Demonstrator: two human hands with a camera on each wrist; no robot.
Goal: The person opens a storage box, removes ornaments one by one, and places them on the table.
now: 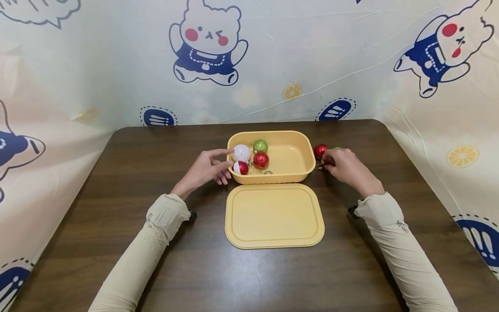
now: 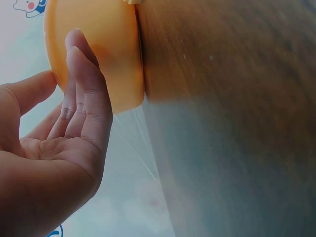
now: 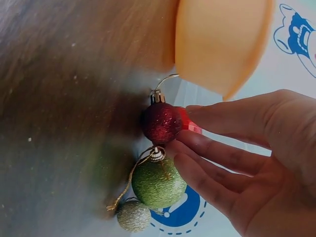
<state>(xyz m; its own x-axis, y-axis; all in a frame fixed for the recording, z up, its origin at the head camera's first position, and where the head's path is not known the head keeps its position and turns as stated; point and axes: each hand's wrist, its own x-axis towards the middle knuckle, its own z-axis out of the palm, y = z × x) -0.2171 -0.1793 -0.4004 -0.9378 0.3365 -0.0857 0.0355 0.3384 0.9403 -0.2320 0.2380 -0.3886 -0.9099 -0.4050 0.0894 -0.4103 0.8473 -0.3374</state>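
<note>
The right hand (image 3: 256, 148) reaches for a cluster of baubles on the table, just right of the yellow tub (image 1: 300, 167). Its fingers are nearly straight and touch a red glitter bauble (image 3: 162, 122), closing on nothing. Just beside that lie a green glitter bauble (image 3: 158, 181) and a smaller pale one (image 3: 134, 216), joined by gold cord.

In the tub sit a white speckled bauble (image 1: 241, 152), a green one (image 1: 260, 146), a red one (image 1: 260, 160) and a red-and-white one (image 1: 240, 167); a small glint by the front wall is perhaps another, too small to tell.

The left hand (image 1: 206, 169) rests open at the tub's left end, forefinger pointing over the rim.

The tub's lid (image 1: 274, 215) lies flat just in front of it.

No writing is legible anywhere.
</note>
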